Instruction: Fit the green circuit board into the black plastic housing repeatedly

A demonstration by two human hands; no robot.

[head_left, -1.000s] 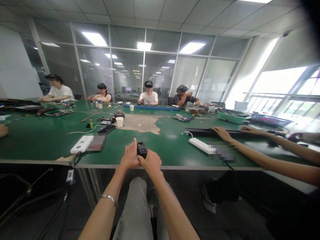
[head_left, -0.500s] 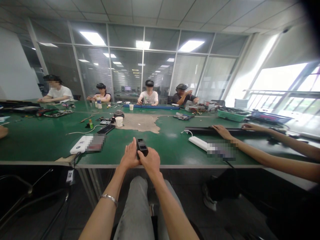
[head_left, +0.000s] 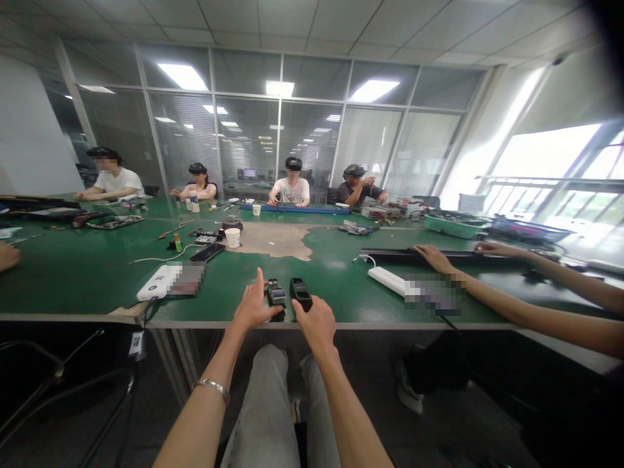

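My left hand (head_left: 253,305) grips a small open device with a circuit board (head_left: 277,295). Its thumb lies across the near end, and one finger points up on the left. A silvery block and reddish parts show on the board. Just to the right, my right hand (head_left: 316,322) is closed on a black plastic cover (head_left: 300,291), tilted up with recesses in its upper face. A narrow gap separates the cover from the board. Both hands are above the near edge of the green table (head_left: 238,286). My right fingers are partly hidden beneath the cover.
To the left are a white power bank (head_left: 158,283), a black phone (head_left: 207,252) and a paper cup (head_left: 233,238). At right, a co-worker's hand (head_left: 433,257) rests on a long black bar (head_left: 392,255), near a white power bank (head_left: 386,279). Several people sit opposite.
The black device between my hands has come apart. My right hand has moved right with the black cover, exposing the circuit board by my left hand.
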